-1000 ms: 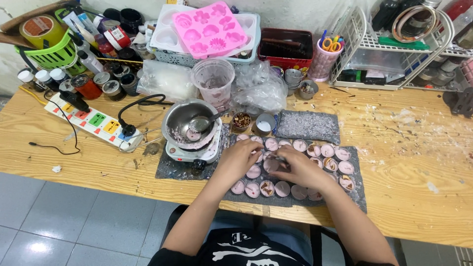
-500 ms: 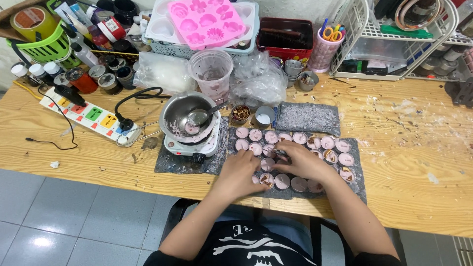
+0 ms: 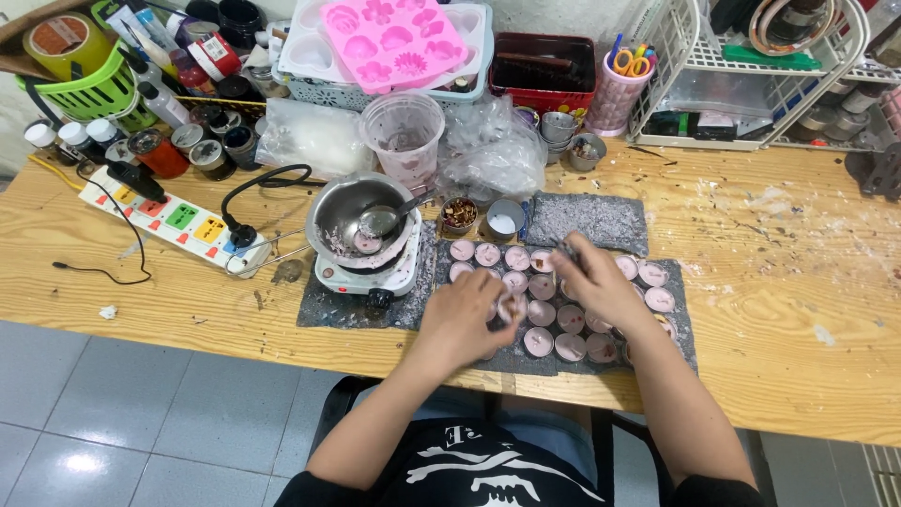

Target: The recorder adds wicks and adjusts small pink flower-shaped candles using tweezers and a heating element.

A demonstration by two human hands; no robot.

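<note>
Both hands sit over the grey mat (image 3: 601, 218) on the wooden surface (image 3: 779, 310), which is covered in rows of small pink tealight candles (image 3: 540, 313). The left hand (image 3: 465, 317) has its fingers curled closed around one tealight at the mat's near-left part. The right hand (image 3: 596, 282) hovers over the mat's middle, fingers pinched on something small, can't tell what. Just left of the mat there's a little hotplate with a metal pot (image 3: 364, 225) and spoon in it. A pink silicone mould (image 3: 389, 38) sits well behind the mat.

Two hands (image 3: 465, 314), one pink mould (image 3: 394, 39), one spoon (image 3: 380, 221).
</note>
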